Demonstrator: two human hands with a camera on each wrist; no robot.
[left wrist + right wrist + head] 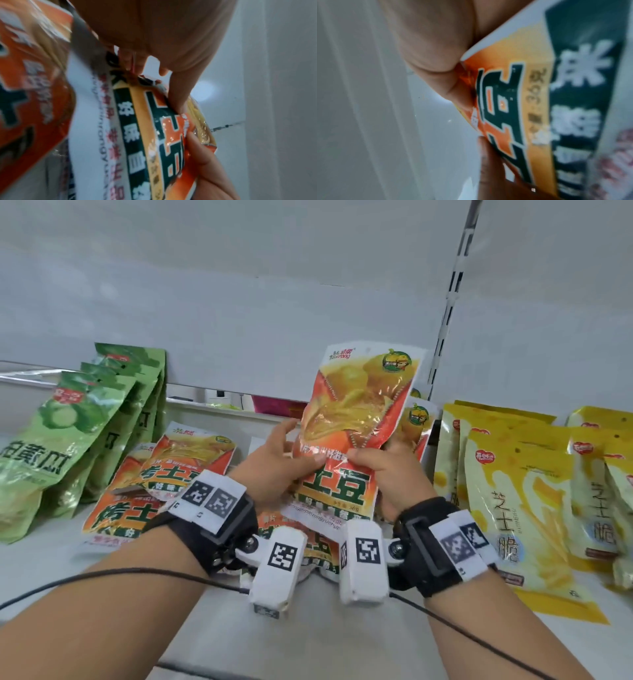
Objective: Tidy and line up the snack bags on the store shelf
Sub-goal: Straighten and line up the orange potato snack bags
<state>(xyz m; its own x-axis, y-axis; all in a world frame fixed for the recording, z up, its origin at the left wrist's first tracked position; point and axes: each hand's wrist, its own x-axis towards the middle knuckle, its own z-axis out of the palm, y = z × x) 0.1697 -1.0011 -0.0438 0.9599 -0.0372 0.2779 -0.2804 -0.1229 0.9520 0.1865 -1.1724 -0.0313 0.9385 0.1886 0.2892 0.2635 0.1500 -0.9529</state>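
I hold an orange potato-snack bag [356,419] upright in the middle of the shelf, above the pile. My left hand [281,460] grips its left edge, thumb on the front. My right hand [387,467] grips its right edge the same way. The left wrist view shows the same orange bag [154,135] pinched between fingers [178,92] and thumb. In the right wrist view the orange bag [513,108] fills the right half, held by the thumb [489,162]. More orange bags [171,474] lie flat and askew under my hands. Another orange bag [419,426] stands behind.
Green bags [85,433] lean in a row at the left. Yellow bags [520,501] stand and lie at the right. The white shelf [308,628] has bare room at its front. A slotted upright rail [448,313] runs up the back panel.
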